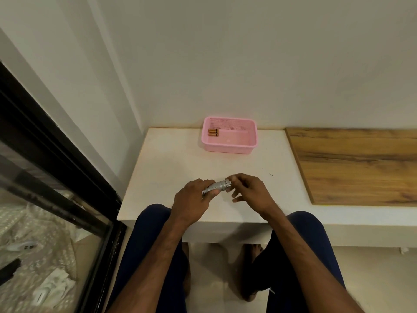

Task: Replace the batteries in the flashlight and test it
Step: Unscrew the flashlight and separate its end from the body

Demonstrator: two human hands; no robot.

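A small silver flashlight (217,187) lies across my two hands, just above the near part of the white table (171,163). My left hand (191,199) grips its body, fingers curled round it. My right hand (248,190) pinches the wider head end with thumb and forefinger, while its other fingers spread loosely. At the back of the table stands a pink plastic basket (230,147). Copper-coloured batteries (213,132) lie side by side in the basket's back left corner.
A wooden board (356,163) covers the table's right part. A wall stands right behind the basket. To the left runs a black-framed glass door (56,177). My knees sit under the table's front edge.
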